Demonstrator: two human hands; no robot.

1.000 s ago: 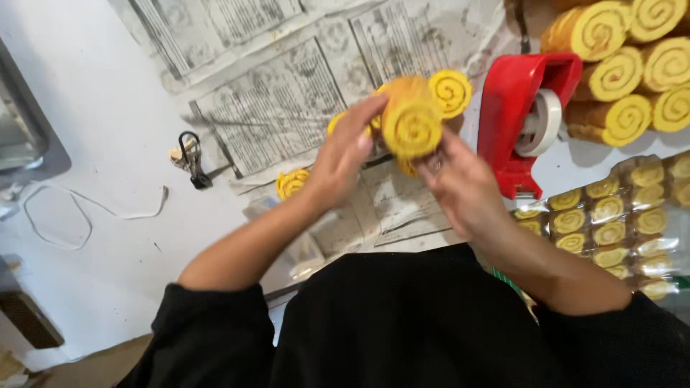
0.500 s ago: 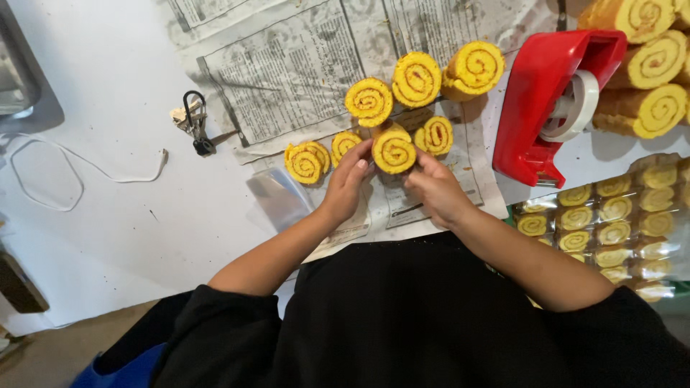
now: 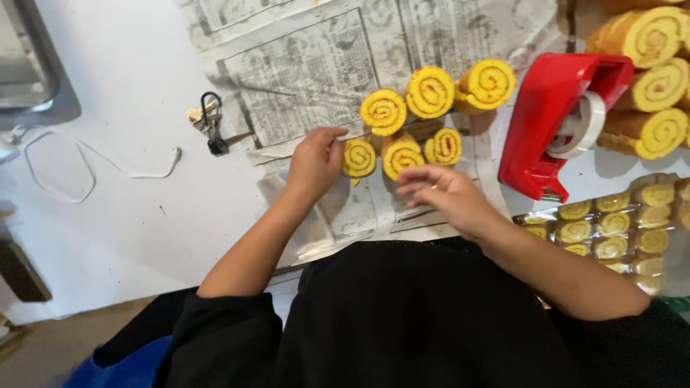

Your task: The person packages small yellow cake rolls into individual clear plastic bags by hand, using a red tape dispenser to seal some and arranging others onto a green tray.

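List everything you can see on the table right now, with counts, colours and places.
Roll cake slices: six, yellow with brown swirl, on newspaper at centre.
Whole roll cakes: at least three, yellow, top right.
Tape dispenser: one, red, right of slices.
Wrapped slices: several, yellow, in clear film, right edge.
Newspaper: sheets, grey, over white table.
Keys: one bunch, dark, left of newspaper.
Cord: one, white, left.
Left hand: touching leftmost slice.
Right hand: open, just below slices.

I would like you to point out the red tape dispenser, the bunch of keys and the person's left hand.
red tape dispenser (image 3: 540, 122), head view, on its red body left of the tape roll.
bunch of keys (image 3: 212, 126), head view, on the dark ring and keys.
left hand (image 3: 314, 164), head view, on the back of the hand.
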